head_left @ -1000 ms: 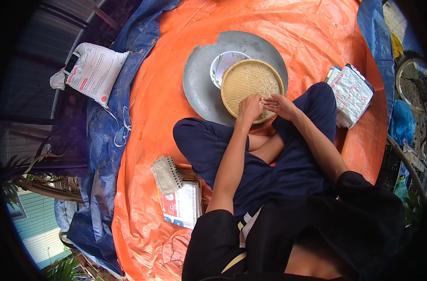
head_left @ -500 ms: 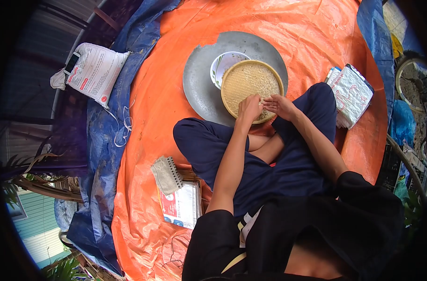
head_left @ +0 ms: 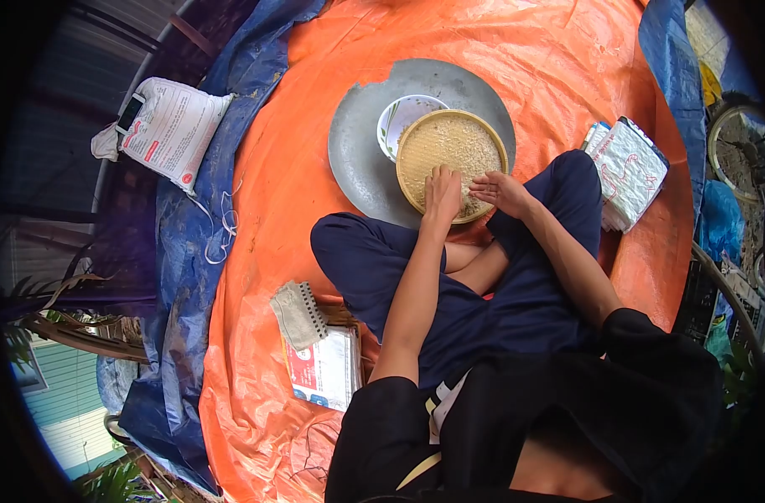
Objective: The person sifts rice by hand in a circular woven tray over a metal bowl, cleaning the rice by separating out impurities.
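Note:
A round woven bamboo tray (head_left: 453, 116) holds a thin layer of pale grain (head_left: 474, 152), thickest on its right side. My left hand (head_left: 443, 191) lies over the tray's near part, back up, fingers stretched forward onto the grain. Close beside it, over the near right rim, is my right hand (head_left: 501, 193), turned sideways with its fingers reaching left and slightly curled. Its palm is partly hidden. Beneath the tray's far left edge shows a white bowl (head_left: 405, 111) with a green leaf pattern. Both rest on a wide grey metal disc (head_left: 357, 159) with a broken rim.
My crossed legs (head_left: 374, 251) border the disc on an orange tarp (head_left: 269, 226). A notebook (head_left: 298, 314) lies on stacked printed packs (head_left: 336, 369) at left. Folded white sacks (head_left: 630, 172) sit by my right knee. A filled white sack (head_left: 173, 130) stands near the blue tarp (head_left: 189, 277).
My left hand has moved slightly left, away from my right fingertips, and its fingers have straightened from a bent, pinched shape onto the grain. My right hand has barely moved.

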### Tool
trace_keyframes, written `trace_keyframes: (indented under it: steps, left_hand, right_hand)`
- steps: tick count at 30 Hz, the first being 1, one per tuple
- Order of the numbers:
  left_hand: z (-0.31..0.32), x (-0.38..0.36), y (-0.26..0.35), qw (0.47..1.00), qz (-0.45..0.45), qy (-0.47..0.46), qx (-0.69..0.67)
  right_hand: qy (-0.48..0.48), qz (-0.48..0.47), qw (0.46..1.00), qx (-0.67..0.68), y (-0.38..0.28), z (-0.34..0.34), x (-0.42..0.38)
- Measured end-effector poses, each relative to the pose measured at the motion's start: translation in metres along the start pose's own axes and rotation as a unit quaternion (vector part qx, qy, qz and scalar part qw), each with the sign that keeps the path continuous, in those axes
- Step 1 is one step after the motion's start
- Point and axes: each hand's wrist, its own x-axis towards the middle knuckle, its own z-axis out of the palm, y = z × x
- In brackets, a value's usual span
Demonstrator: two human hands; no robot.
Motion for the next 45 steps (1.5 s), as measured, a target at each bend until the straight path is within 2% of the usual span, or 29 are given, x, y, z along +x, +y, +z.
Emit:
trace_keyframes:
  steps: [9,18,21,45]
  left_hand:
    - [0.003,-0.005,0.005,0.997,-0.018,-0.066,-0.033]
    - [0.01,-0.005,0.008,0.995,-0.007,-0.093,-0.026]
    - [0.013,-0.006,0.008,0.998,-0.003,-0.056,-0.036]
    - [0.019,-0.005,0.008,0.997,0.002,-0.068,-0.044]
  right_hand:
    - [0.011,-0.003,1.0,-0.001,0.0,0.0,0.0]
    - [0.011,0.001,1.0,0.003,0.0,-0.001,0.0]
    - [0.007,0.001,1.0,0.006,0.0,-0.002,0.001]
    - [0.003,0.009,1.0,0.002,0.003,-0.003,0.005]
